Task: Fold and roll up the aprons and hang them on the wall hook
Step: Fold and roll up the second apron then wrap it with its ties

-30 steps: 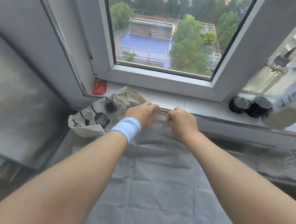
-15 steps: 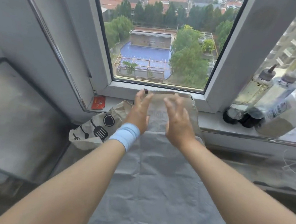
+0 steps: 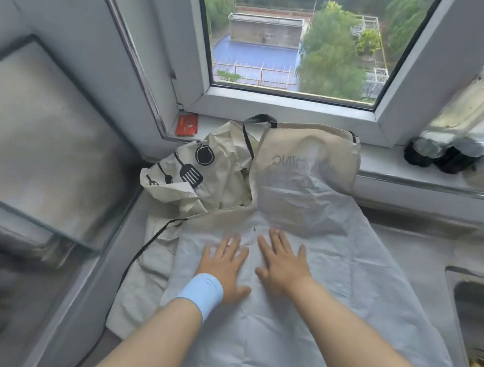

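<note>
A pale grey apron (image 3: 327, 297) lies spread flat on the counter. Its beige bib (image 3: 307, 151) with mirrored lettering leans on the window sill, and a black neck strap (image 3: 259, 119) sits at its top. My left hand (image 3: 226, 268), with a light blue wristband, and my right hand (image 3: 283, 262) both rest palm down on the cloth, side by side, fingers spread. A second, crumpled beige apron (image 3: 206, 173) printed with black kitchen utensils lies to the left. Its black tie (image 3: 144, 247) trails over the counter. No wall hook is in view.
A window sill (image 3: 386, 165) runs along the back, with a red card (image 3: 186, 123) at its left end and dark-capped bottles (image 3: 438, 153) at its right. A steel sink (image 3: 480, 316) with food scraps lies at right. A glass panel (image 3: 39, 138) stands at left.
Both hands let go of the apron's top edge at the sill, rose open, then came down flat on the middle of the cloth. The bib now lies unfolded against the sill.
</note>
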A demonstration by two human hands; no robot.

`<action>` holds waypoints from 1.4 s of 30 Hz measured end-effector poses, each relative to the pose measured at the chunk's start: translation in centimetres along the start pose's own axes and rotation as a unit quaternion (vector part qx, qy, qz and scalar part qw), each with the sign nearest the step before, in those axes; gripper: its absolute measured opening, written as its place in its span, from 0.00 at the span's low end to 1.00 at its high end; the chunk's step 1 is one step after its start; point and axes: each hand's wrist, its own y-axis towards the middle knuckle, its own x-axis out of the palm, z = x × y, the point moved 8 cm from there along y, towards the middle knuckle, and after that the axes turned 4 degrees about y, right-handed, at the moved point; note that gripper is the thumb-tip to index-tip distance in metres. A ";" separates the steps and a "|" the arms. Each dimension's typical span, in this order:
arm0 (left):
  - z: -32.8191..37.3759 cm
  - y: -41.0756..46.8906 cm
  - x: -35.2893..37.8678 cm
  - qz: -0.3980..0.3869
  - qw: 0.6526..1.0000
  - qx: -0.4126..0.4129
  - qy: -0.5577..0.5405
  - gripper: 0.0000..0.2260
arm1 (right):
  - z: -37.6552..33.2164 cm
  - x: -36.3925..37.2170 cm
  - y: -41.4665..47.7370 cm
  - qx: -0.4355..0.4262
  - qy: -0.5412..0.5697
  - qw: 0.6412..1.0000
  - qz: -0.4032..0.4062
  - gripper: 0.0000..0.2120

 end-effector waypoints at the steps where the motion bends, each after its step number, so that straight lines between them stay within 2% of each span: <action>1: -0.2 0.4 0.6 -0.025 1.000 -0.006 -0.007 0.42 | 0.3 -0.3 0.3 0.007 0.000 1.000 0.003 0.36; 5: -0.7 2.6 0.4 -0.037 0.999 -0.024 0.011 0.44 | 0.1 -1.0 -0.5 0.031 -0.005 0.998 0.059 0.33; 9: -0.3 2.2 -0.6 0.008 0.999 -0.036 -0.012 0.38 | -2.3 1.3 -3.8 -0.017 0.010 0.996 0.092 0.29; 10: -0.2 1.4 -0.7 0.024 0.998 -0.035 -0.036 0.36 | -3.0 2.3 -4.6 -0.026 0.019 0.996 0.083 0.30; 13: -1.0 -1.9 -0.2 0.085 0.990 -0.046 -0.099 0.30 | -4.2 5.2 -5.9 -0.030 0.014 0.999 0.040 0.42; 14: -1.8 -3.2 0.0 0.105 0.986 -0.059 -0.114 0.29 | -4.2 5.7 -5.9 -0.023 0.005 0.999 0.039 0.42; 16: -3.8 -5.7 1.0 0.132 0.976 -0.096 -0.143 0.28 | -4.0 5.7 -5.8 -0.002 -0.011 0.999 0.040 0.36; 20: -8.3 -11.1 4.0 0.152 0.944 -0.203 -0.210 0.27 | -6.4 4.5 -7.9 0.024 -0.031 0.997 0.071 0.31; 23: -10.0 -14.6 6.7 0.122 0.922 -0.265 -0.253 0.28 | -9.1 5.8 -10.8 0.027 -0.032 0.996 0.084 0.27; 28: -10.7 -17.6 9.7 0.070 0.892 -0.317 -0.316 0.26 | -11.6 8.1 -14.2 0.070 -0.040 0.986 0.147 0.15; 30: -10.5 -18.1 10.6 0.050 0.882 -0.318 -0.343 0.24 | -11.7 9.5 -14.9 0.092 -0.018 0.985 0.148 0.16; 33: -10.7 -18.3 11.8 0.016 0.860 -0.314 -0.402 0.20 | -12.0 10.2 -15.3 0.092 -0.009 0.984 0.151 0.24; 38: -10.8 -18.9 10.9 -0.017 0.869 -0.251 -0.427 0.10 | -12.0 10.9 -15.6 0.065 0.031 0.995 0.064 0.31; 40: -9.3 -18.7 9.3 -0.011 0.847 -0.184 -0.498 0.14 | -11.5 11.0 -15.3 0.059 0.109 0.991 0.043 0.29; 42: -7.3 -18.5 7.2 -0.020 0.817 -0.134 -0.560 0.22 | -10.6 9.6 -15.3 0.077 0.245 0.964 0.061 0.26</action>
